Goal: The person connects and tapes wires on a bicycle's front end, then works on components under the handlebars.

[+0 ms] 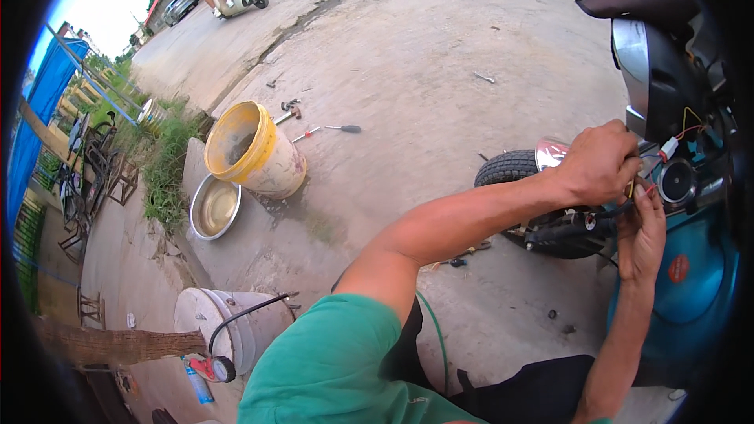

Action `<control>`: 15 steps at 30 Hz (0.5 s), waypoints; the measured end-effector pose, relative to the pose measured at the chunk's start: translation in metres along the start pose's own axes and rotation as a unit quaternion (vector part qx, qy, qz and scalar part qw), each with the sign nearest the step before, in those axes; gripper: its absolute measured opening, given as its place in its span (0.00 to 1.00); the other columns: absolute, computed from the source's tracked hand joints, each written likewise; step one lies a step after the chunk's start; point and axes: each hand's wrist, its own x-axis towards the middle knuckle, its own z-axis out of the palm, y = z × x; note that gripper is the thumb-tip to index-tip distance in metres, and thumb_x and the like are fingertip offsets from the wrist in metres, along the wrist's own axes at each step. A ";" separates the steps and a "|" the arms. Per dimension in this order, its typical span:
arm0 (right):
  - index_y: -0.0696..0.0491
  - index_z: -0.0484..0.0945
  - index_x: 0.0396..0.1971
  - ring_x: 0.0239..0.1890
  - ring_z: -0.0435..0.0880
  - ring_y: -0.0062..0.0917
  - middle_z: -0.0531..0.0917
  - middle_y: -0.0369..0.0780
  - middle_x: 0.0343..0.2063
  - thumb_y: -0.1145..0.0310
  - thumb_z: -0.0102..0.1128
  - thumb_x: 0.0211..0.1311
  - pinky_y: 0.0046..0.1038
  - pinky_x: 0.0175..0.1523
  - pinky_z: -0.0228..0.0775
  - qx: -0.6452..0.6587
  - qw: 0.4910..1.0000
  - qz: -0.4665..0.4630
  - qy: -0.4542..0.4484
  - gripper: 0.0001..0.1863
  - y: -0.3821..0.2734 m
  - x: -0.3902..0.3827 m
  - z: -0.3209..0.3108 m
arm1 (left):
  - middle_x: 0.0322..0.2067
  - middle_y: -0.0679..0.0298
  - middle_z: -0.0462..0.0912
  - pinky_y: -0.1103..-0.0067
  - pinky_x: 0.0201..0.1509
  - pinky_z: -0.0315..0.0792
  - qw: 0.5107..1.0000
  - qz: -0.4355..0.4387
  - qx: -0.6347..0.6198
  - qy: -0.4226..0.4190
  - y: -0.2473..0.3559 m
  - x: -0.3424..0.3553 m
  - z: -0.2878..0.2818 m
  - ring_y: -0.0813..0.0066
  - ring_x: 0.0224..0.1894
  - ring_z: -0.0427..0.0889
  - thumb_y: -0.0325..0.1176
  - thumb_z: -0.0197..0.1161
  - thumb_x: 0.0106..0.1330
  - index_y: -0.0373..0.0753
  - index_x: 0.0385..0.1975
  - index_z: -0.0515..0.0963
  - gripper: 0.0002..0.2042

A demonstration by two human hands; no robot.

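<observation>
At the front of a scooter with a blue-green body panel (695, 310), both of my hands are among thin red and yellow wires (631, 188). My left hand (601, 163) reaches in from above, its fingers pinched on the wires. Just below, my right hand (642, 232) is turned up, with thumb and fingertips closed on the same wires. Beside my fingers are a white plug connector (668, 148) on its own wires and a round black part with a metal ring (677, 184). The exact fingertip contact is partly hidden. Under my left forearm is the black tyre (503, 170).
Left of me stand a yellow-rimmed bucket (290, 169), a metal basin (196, 216) and a lidded white bucket (188, 310) with a gauge and hose (224, 369). A screwdriver (345, 129) and hammer (292, 112) lie on the concrete. A green hose (437, 330) runs near my legs. Riders pass behind.
</observation>
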 end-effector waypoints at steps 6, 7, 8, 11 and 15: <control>0.56 0.80 0.47 0.36 0.80 0.17 0.82 0.34 0.36 0.72 0.60 0.70 0.21 0.44 0.75 0.031 0.999 0.020 -0.015 0.10 -0.004 0.001 0.000 | 0.33 0.51 0.83 0.69 0.43 0.75 0.991 0.007 -0.090 -0.103 -0.005 0.008 -0.017 0.58 0.37 0.82 0.34 0.65 0.62 0.31 0.36 0.84 0.11; 0.56 0.79 0.48 0.35 0.80 0.18 0.81 0.34 0.35 0.72 0.60 0.70 0.21 0.43 0.74 0.038 0.999 0.025 -0.023 0.10 -0.005 0.001 -0.001 | 0.33 0.52 0.83 0.69 0.42 0.75 0.989 0.010 -0.102 -0.108 -0.003 0.008 -0.019 0.59 0.36 0.82 0.33 0.65 0.62 0.31 0.36 0.84 0.11; 0.56 0.79 0.48 0.35 0.80 0.18 0.81 0.34 0.35 0.72 0.60 0.70 0.21 0.43 0.74 0.036 0.999 0.020 -0.019 0.10 -0.007 0.001 -0.002 | 0.32 0.52 0.83 0.70 0.41 0.75 0.987 0.014 -0.112 -0.113 -0.001 0.010 -0.020 0.61 0.35 0.82 0.32 0.66 0.61 0.31 0.36 0.84 0.11; 0.55 0.78 0.48 0.36 0.80 0.18 0.81 0.34 0.35 0.72 0.57 0.70 0.21 0.44 0.74 0.048 0.996 0.035 -0.065 0.10 -0.009 -0.002 0.001 | 0.32 0.53 0.83 0.71 0.40 0.75 0.987 0.010 -0.117 -0.106 -0.001 0.011 -0.016 0.62 0.34 0.82 0.31 0.67 0.61 0.30 0.34 0.83 0.10; 0.55 0.77 0.48 0.36 0.80 0.17 0.81 0.34 0.35 0.73 0.57 0.71 0.20 0.46 0.73 0.052 0.998 0.009 -0.043 0.09 -0.001 -0.006 0.011 | 0.32 0.52 0.82 0.70 0.39 0.75 0.995 -0.011 -0.073 -0.072 0.005 0.007 -0.014 0.61 0.34 0.82 0.31 0.66 0.60 0.30 0.32 0.82 0.09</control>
